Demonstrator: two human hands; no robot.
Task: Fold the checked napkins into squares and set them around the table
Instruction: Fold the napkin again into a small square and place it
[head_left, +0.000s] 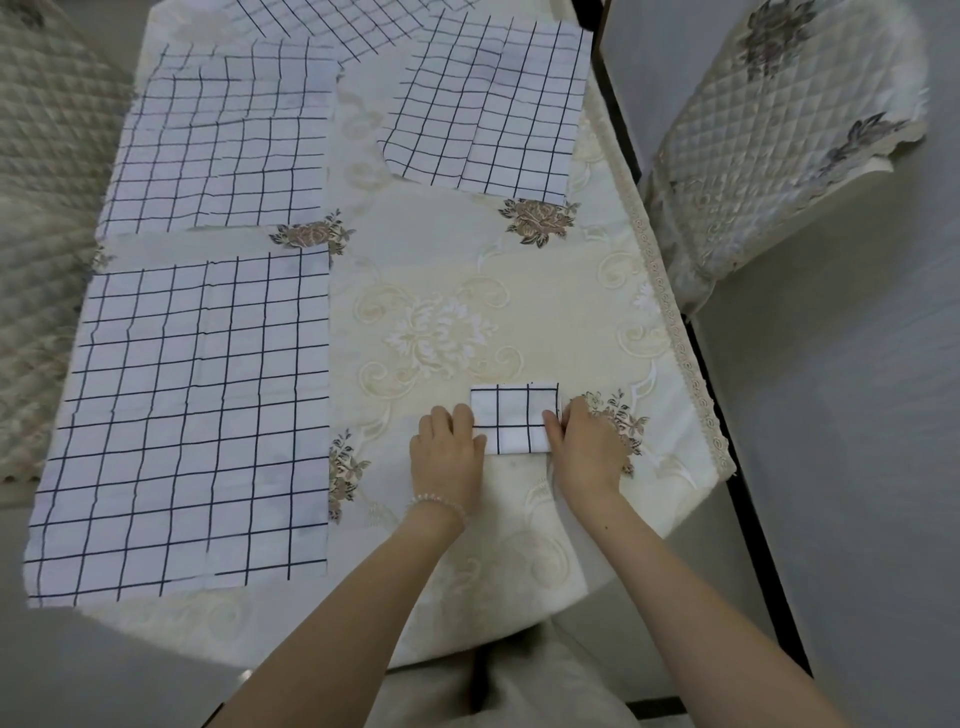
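Folded checked napkin (514, 418): lay on the cream tablecloth (441, 270) near the table's near-right edge, long axis left to right. Left hand (448, 453) pressed its left end, right hand (584, 448) its right end, fingers lightly bent; both equally near. Unfolded napkins (192, 415) lay well apart, leftward.

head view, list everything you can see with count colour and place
folded napkin: 1, white with dark checks, near right of the table, between the hands
unfolded napkins: at least 3 flat, same check, left near, left far, far right; a fourth shows at the far edge
tablecloth: 1, cream with floral motifs, over the table
quilted chair covers: 2, cream, right and left
bracelet: 1, pale beads, left wrist
hands: left hand and right hand, at the folded napkin's sides
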